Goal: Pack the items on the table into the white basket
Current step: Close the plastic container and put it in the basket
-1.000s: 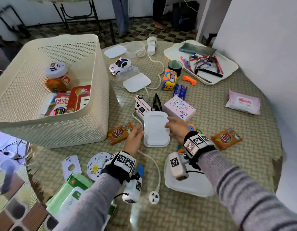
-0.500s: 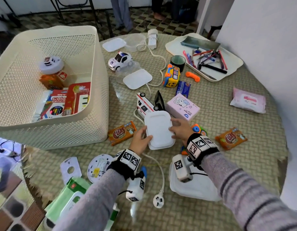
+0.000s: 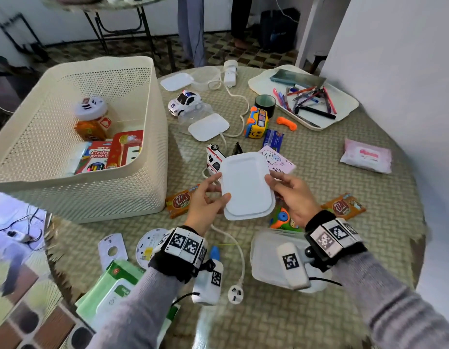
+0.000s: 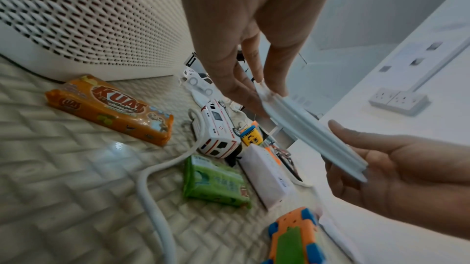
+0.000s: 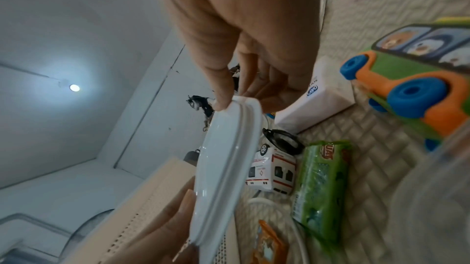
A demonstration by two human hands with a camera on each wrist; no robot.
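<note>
over the table, head view: both hands hold a white lid (image 3: 246,185) up off the table (image 3: 319,311), above the toy ambulance (image 3: 214,158) and pink box (image 3: 277,159). white basket (image 3: 153,147) sits just left, already with a few things in it.
left hand (image 3: 205,200): thumb on top of the lid's left edge, other fingers underneath, so a pinch.
right hand (image 3: 294,197): same deal on the right edge.
left wrist view: lid (image 4: 310,133) seen edge-on, thin with a stepped rim, tilted; fingers (image 4: 274,79) clamp one end, snack pack (image 4: 109,109) lies by the basket wall.
right wrist view: thumb and fingers (image 5: 221,91) pinch the rim of the lid (image 5: 226,157).
handling guess: looks light, thin plastic, probably flexy and a bit slick, so grip the rim, not the flat middle. one hand would likely do for dropping it in.
</note>
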